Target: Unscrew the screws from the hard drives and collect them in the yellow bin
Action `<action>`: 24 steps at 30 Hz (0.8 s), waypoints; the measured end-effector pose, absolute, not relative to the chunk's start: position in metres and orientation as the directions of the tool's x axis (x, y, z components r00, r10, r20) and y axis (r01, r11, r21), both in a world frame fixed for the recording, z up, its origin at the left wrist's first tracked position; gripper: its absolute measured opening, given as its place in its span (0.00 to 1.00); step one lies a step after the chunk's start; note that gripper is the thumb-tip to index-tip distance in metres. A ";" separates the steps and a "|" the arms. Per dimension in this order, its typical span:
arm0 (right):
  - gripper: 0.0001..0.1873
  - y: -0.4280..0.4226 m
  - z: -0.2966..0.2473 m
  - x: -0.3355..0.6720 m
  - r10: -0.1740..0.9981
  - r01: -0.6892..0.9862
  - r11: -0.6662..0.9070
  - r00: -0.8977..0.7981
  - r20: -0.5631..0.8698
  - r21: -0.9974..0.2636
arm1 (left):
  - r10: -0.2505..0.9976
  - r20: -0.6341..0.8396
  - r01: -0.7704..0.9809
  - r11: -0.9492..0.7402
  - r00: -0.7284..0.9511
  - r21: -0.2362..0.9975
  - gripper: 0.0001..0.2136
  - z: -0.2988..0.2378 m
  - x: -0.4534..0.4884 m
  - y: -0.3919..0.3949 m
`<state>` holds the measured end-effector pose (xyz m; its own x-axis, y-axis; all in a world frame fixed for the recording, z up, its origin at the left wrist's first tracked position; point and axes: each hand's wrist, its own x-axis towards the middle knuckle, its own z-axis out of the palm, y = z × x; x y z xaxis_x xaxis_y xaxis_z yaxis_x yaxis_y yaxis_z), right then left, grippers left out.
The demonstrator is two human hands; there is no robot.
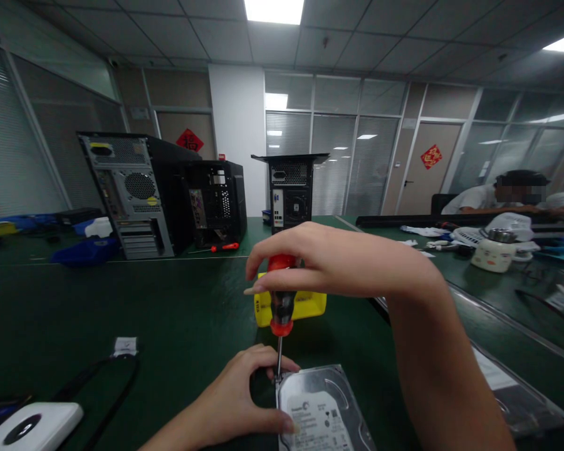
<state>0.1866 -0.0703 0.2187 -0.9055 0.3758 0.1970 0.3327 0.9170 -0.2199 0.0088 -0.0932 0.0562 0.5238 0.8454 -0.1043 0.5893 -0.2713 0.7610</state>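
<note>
A silver hard drive (317, 407) with a white label lies on the green table near the bottom of the view. My left hand (244, 394) is closed on its left side, thumb on the label and fingers at the far corner. Above it, my right hand (296, 260) grips the red and black handle of a screwdriver (282, 313). The screwdriver stands nearly upright, its shaft coming down to the drive's far left corner. Whether the tip sits in a screw is too small to tell. Behind the handle is a yellow bin (310, 305), partly hidden.
Computer cases (136, 194) stand at the back, with another screwdriver (224, 247) before them. A blue tray (87, 250) is at left; a white device (32, 426) and dark strap lie front left. A cream pot (493, 250) stands right, near a person (484, 194) leaning on a table.
</note>
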 end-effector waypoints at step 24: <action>0.20 -0.054 0.215 0.186 0.447 0.352 0.859 -0.869 0.213 -0.371 | 0.847 -0.101 0.592 -0.273 0.521 0.759 0.24 0.057 0.009 -0.094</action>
